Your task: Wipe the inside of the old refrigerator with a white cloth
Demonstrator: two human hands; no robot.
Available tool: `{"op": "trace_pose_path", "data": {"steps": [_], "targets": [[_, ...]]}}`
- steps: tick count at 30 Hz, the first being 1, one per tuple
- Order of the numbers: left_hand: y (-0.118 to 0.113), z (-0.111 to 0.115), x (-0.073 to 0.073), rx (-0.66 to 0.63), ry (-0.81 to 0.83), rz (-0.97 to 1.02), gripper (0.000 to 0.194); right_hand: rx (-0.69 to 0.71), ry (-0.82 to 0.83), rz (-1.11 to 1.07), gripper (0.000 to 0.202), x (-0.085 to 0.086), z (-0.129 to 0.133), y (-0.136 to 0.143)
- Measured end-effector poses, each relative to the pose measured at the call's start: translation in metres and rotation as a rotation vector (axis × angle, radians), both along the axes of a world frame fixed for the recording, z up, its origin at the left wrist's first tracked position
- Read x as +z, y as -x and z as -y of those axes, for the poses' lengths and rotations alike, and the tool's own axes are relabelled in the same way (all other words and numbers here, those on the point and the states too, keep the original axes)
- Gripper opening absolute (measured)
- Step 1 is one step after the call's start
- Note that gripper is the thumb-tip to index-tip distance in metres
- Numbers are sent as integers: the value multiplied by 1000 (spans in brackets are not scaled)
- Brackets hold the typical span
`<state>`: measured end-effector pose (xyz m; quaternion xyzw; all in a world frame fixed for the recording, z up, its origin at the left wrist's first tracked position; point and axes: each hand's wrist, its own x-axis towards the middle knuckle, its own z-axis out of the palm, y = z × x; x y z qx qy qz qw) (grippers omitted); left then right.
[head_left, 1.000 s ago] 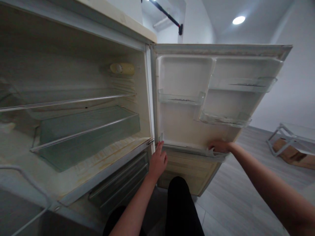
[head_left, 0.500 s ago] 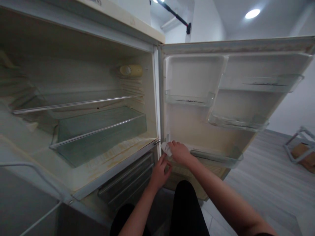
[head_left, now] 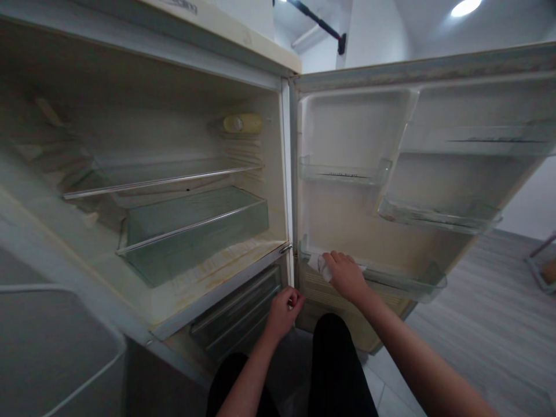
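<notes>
My right hand (head_left: 343,276) is closed on a crumpled white wipe (head_left: 320,266) at the left end of the lowest door shelf (head_left: 402,281). Lower and to the left, my left hand (head_left: 284,311) has its fingers curled together near the hinge side of the fridge; whether anything is between them is too small to tell. The fridge door (head_left: 339,223) stands wide open to the right. Inside the fridge, yellowish stains mark the floor (head_left: 226,263) below a clear greenish drawer (head_left: 204,237).
A glass shelf (head_left: 165,176) crosses the fridge above the drawer. Below the main compartment is a darker ribbed drawer front (head_left: 237,315). My knees (head_left: 334,347) are beneath my hands. A grey-framed object (head_left: 542,266) stands on the floor at far right.
My right hand has moved right with the wipe, from the hinge edge onto the lowest door shelf. My left hand has dropped slightly and its fingers have curled in. The view has shifted.
</notes>
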<state>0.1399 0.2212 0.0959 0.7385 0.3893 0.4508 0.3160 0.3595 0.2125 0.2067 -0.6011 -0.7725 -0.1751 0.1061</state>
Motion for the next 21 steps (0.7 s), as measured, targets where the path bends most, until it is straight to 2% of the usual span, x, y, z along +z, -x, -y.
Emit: {"op": "trace_pose_path", "data": {"steps": [3,6,8,9,12,14,17,21], "targets": [[0,2,11,2,9,11,26,63,-199,-129,52,-22,18,-44],[-7,1,27,49,-65,17,11,43,-463,-434,59,-42,30,-78],[-14,-4,40,92,-176,-9,19,3,-531,-559,64,-49,33,-86],[-18,-8,47,106,-233,-42,27,-26,-515,-551,66,-52,33,-84],[-31,-21,65,102,-339,-191,47,-129,-417,-381,70,-59,26,-59],[-39,-30,70,101,-351,-264,55,-153,-412,-304,68,-66,14,-32],[-48,-37,71,119,-363,-300,60,-114,-390,-271,62,-79,-10,11],[-57,-43,74,104,-416,-357,67,-18,-190,-266,62,-90,-45,61]]}}
